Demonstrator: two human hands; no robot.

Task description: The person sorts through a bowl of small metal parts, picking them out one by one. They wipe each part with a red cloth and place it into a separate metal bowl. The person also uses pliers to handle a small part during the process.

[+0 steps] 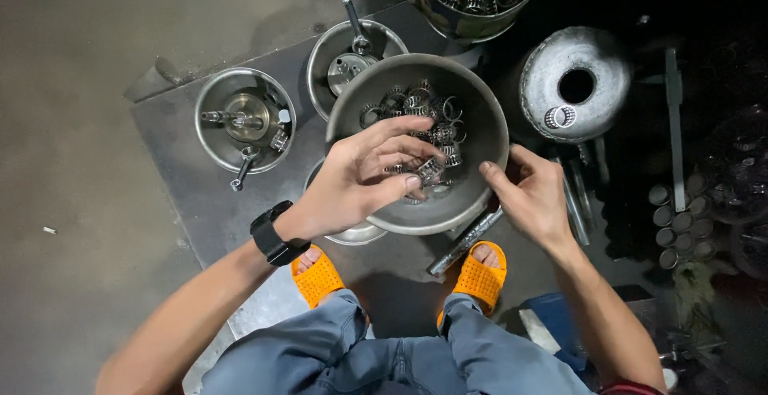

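Looking straight down here, the left hand [364, 175] is reaching in over the 8 o'clock rim of the big steel bowl [480, 119], fingers pinched together on one small bearing cage [430, 169], a toothed metal ring, held just above the bowl floor. The rest of the bearing cages [412, 107] sit heaped toward the bowl's 11 to 12 o'clock side, so the near half of the bowl is mostly bare metal with room to move.

The right hand [532, 195] is at the bowl's 4 o'clock edge, fingers curled around the rim, gripping it. A black wristwatch [272, 239] is on the left wrist.

Around the bowl it's pretty crowded. At 9 o'clock there's a shallow pan [210, 135] with a gear-like part and a small wrench in it; at 11 o'clock another pan [324, 47] with a ratchet handle sticking up, partly tucked under the big bowl's edge. At 12 o'clock a bucket [448, 15] is full of more rings. At 2 o'clock sits a round metal housing [608, 63] with a hole in its top and one ring on it. A steel rod [464, 243] lies under the bowl at 5 o'clock, just beside the orange sandals [320, 279]. Open concrete floor [80, 123] is all out past 9 o'clock.
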